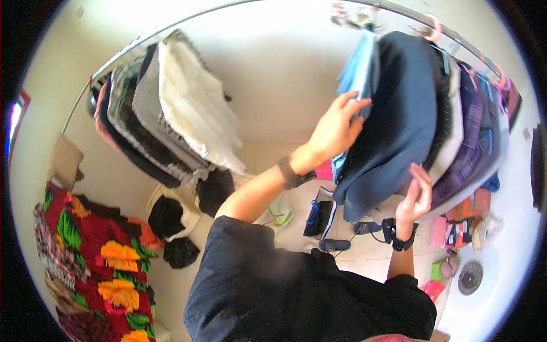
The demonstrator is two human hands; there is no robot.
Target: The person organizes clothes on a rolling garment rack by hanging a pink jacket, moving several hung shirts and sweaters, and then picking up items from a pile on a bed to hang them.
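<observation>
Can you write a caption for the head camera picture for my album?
Left hand at a light blue garment, right hand beside a dark blue garment, under the metal clothes rail.

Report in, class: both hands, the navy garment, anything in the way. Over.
Left hand at light-blue garment, grip unclear. Right hand open, low beside navy garment, contact unclear. Navy garment hanging from rail. Other clothes close on its right.
</observation>
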